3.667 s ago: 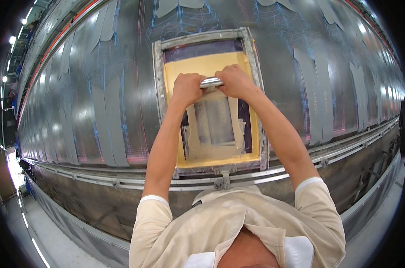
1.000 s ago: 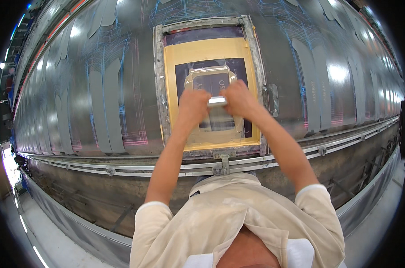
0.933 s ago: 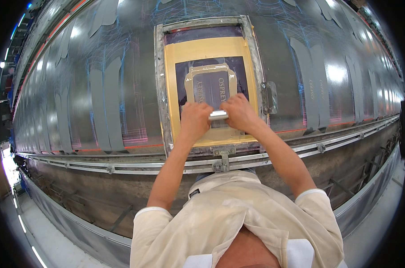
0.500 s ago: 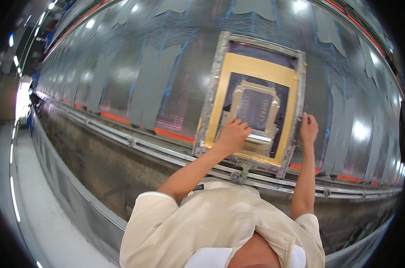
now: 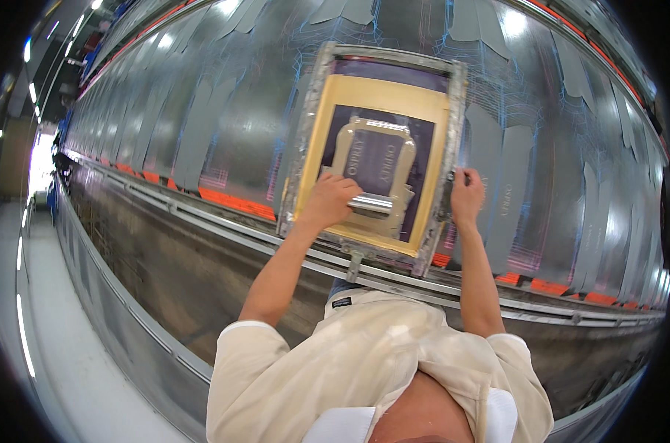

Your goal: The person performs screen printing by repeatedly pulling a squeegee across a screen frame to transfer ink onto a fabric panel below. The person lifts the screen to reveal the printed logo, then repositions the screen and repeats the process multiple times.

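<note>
A metal-framed printing screen (image 5: 310, 148) with a yellow border and a dark purple mesh lies flat on a long grey printing table (image 5: 202, 111). My left hand (image 5: 331, 201) grips a metal squeegee handle (image 5: 372, 204) near the screen's near edge. My right hand (image 5: 466, 196) holds the right side rail of the screen frame, by a small dark clamp. Grey fabric panels (image 5: 508, 214) lie in a row on the table on both sides of the screen.
A metal rail (image 5: 202, 214) runs along the table's near edge, with a bracket (image 5: 353, 260) under the screen. Orange marks line the table edge. A pale aisle floor (image 5: 69, 354) lies at the left. My cream shirt fills the bottom.
I pulled the squeegee from the far end of the screen toward me. My right hand then left the squeegee and took the frame's right rail. The view shifted leftward.
</note>
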Action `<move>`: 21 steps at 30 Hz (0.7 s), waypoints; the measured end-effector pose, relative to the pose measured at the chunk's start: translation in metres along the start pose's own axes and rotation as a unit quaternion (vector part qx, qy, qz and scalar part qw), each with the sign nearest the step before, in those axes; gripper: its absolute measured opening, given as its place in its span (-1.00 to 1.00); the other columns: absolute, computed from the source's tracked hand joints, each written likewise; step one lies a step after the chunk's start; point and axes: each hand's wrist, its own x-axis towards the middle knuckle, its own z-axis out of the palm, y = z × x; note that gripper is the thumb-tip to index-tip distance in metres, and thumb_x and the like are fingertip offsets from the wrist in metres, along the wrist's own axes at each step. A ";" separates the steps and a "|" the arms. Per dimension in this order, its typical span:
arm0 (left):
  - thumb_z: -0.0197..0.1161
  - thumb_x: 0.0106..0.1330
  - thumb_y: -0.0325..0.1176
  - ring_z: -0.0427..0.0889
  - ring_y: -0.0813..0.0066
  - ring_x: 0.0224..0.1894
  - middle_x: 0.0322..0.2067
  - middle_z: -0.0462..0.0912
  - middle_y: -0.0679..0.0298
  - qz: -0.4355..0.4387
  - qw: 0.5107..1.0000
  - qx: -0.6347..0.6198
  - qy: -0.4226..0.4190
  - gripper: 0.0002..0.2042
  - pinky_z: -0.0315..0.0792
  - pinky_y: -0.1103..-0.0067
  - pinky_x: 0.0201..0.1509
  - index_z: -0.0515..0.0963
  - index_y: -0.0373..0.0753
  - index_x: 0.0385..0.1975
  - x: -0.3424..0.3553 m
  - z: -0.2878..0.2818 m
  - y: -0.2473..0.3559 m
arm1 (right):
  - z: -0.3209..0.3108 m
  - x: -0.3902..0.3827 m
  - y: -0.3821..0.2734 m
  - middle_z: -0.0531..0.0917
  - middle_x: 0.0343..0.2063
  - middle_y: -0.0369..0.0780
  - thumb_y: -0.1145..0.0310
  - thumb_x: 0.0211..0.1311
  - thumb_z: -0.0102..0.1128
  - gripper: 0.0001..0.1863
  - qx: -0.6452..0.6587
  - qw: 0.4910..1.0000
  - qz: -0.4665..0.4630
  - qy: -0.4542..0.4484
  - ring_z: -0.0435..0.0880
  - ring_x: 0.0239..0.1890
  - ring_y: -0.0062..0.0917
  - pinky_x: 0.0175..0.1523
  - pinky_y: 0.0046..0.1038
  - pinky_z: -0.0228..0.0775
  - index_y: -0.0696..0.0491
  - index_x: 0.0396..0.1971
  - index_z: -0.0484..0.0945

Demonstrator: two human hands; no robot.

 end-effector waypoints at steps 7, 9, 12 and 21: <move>0.44 -0.11 -0.51 0.64 0.34 -0.15 -0.21 0.72 0.40 0.018 0.997 0.029 0.064 -0.65 0.39 0.38 0.03 0.68 -0.09 -0.23 -0.022 0.012 0.019 | -0.001 0.006 0.003 0.67 -0.47 -0.08 0.16 0.37 0.25 -0.70 -0.006 1.000 0.018 0.008 0.65 -0.39 -0.30 -0.18 -0.33 0.45 0.14 -0.29 0.61; 0.44 -0.11 -0.50 0.63 0.34 -0.16 -0.21 0.72 0.39 0.022 0.997 0.017 0.075 -0.63 0.38 0.38 0.02 0.67 -0.09 -0.21 -0.035 0.019 0.025 | -0.003 0.004 -0.002 0.66 -0.48 -0.07 0.16 0.36 0.26 -0.70 -0.025 1.000 0.011 0.014 0.65 -0.41 -0.31 -0.19 -0.32 0.46 0.13 -0.28 0.61; 0.42 -0.10 -0.51 0.62 0.35 -0.14 -0.19 0.71 0.40 0.038 0.994 0.013 0.098 -0.63 0.38 0.37 0.02 0.66 -0.12 -0.20 -0.035 0.021 0.020 | -0.002 0.005 -0.002 0.68 -0.47 -0.06 0.15 0.36 0.25 -0.70 -0.053 0.998 0.002 0.023 0.68 -0.39 -0.25 -0.18 -0.29 0.47 0.13 -0.28 0.62; 0.39 -0.02 -0.46 0.67 0.32 -0.23 -0.27 0.75 0.35 0.099 0.995 0.004 0.035 -0.75 0.40 0.35 -0.07 0.71 -0.11 -0.28 -0.029 0.038 -0.011 | -0.018 -0.008 -0.007 0.72 -0.27 -0.05 0.11 0.40 0.22 -0.65 -0.077 0.996 0.034 0.014 0.71 -0.20 -0.23 -0.05 -0.31 0.51 0.03 0.00 0.64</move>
